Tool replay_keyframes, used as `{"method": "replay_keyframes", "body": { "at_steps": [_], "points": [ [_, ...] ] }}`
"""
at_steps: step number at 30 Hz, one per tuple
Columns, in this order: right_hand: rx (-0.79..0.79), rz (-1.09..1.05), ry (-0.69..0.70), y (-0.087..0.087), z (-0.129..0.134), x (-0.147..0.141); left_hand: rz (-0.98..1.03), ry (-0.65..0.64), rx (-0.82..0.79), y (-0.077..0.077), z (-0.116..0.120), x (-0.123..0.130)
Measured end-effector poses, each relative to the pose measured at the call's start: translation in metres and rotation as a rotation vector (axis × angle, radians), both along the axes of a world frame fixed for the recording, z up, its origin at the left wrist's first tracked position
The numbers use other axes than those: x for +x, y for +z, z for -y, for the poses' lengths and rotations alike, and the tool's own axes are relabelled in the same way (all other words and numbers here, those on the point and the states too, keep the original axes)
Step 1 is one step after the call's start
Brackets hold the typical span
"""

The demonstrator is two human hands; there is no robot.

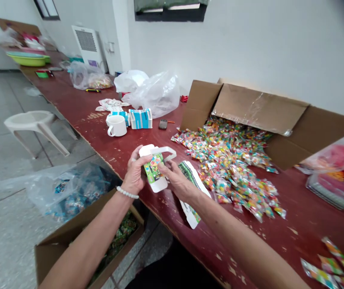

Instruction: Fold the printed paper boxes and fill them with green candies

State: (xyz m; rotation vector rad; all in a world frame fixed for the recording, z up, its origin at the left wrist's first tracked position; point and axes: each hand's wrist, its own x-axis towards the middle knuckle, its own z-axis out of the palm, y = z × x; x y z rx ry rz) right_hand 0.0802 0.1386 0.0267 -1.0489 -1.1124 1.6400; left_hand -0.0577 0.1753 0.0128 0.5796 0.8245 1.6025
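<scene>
My left hand (135,170), with a beaded bracelet at the wrist, grips a small green printed carton (152,168) from its left side. The carton's white flaps stand out at both ends, and a white strip (167,151) loops out at its upper right. My right hand (173,176) closes on the carton's right side, thumb on the printed face. Under my right forearm lies a stack of flat green and white cartons (190,170). To the right, a heap of small clear packets of colourful candy (228,168) spills over the red table (172,233).
A tipped cardboard box (262,106) backs the candy heap. A white mug (117,126), blue and white cartons (141,119) and plastic bags (156,92) stand farther back. On the floor are an open box of green packets (123,235) and a white stool (35,120).
</scene>
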Motion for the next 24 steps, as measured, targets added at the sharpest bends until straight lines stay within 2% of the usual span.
{"method": "replay_keyframes", "body": {
  "at_steps": [3,6,9,15,19,22,24],
  "points": [
    [0.033,-0.167,-0.039,0.000,-0.001,-0.014,0.020,0.007,0.007,0.012,0.011,0.006],
    [0.092,-0.164,-0.055,-0.002,0.000,-0.010,-0.089,-0.010,0.008,0.017,0.018,0.001],
    [0.182,-0.020,0.010,0.000,0.000,0.006,-0.271,-0.116,-0.011,0.020,0.022,-0.015],
    [0.429,0.374,0.170,0.019,-0.010,0.035,-0.732,-0.458,-0.024,0.032,0.016,-0.044],
    [0.498,0.568,0.326,0.026,-0.018,0.042,-1.030,-0.482,0.070,0.042,0.009,-0.042],
    [0.546,0.652,0.432,0.029,-0.021,0.043,-1.110,-0.577,0.184,0.048,0.004,-0.038],
    [0.539,0.631,0.447,0.032,-0.021,0.042,-1.065,-0.683,0.189,0.047,0.001,-0.038]
  ]
}}
